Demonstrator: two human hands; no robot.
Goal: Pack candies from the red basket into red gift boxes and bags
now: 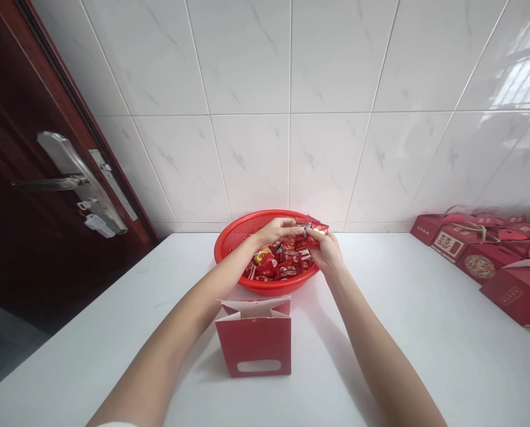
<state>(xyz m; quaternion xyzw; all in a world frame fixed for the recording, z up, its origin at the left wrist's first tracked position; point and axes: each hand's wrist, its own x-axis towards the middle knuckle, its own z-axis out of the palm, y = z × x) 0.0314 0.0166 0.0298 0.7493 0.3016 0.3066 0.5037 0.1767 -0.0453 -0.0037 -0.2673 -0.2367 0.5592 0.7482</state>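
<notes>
we hold our left hand [277, 234] and our right hand [328, 254] together, both pinched on a few shiny packets [319, 228] above the right part of a red basket [265, 289]. we cannot tell just how many packets sit in our grip. below them, a heap of wrapped sweets [287, 270], mostly red with some yellow, lies in the basket. nearer us, between our arms, an open red box [256, 347] stands upright on the white table [407, 302], a pale rounded patch low on its front. farther out, we see a cluster of red boxes [476, 267] at the right, a tiled wall [247, 65] behind, and a dark door [11, 118] with keys [98, 225] at the left.
</notes>
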